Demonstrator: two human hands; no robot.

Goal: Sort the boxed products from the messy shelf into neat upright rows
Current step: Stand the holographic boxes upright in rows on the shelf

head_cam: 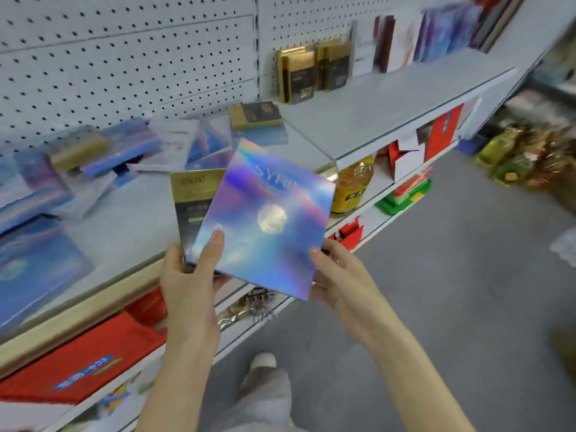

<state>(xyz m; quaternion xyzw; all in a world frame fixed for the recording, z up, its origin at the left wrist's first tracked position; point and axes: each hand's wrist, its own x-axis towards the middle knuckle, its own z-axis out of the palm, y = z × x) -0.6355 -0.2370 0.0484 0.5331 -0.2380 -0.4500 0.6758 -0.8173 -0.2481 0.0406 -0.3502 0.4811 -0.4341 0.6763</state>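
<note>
Two bare arms reach up from the bottom of the view. The left hand (190,275) grips two boxes at once: a shiny blue box (268,213) in front and a gold and black box (193,198) tucked behind it. Its thumb presses on the front of the shiny blue box. The right hand (336,275) holds the bottom right corner of the same shiny blue box, with the thumb on its edge and the fingers curled under it. Both boxes are up in the air, just in front of the shelf (389,113), and the shiny one is tilted. Below the hands is a foot (263,361) on the grey floor (436,275). On the left part of the shelf lies a messy pile of boxes (93,163), blue, white and gold, lying flat or leaning on each other; it is blurry, so I may not have every colour right. Farther back, a flat gold box (255,115) rests on top of a blue one. On the right part of the shelf, some gold boxes (311,73) stand upright by the white wall with holes (124,57). Beside them, more boxes (420,42) stand in a row. On the shelf below are a yellow oil bottle (352,185) and a big red box (78,363).
</note>
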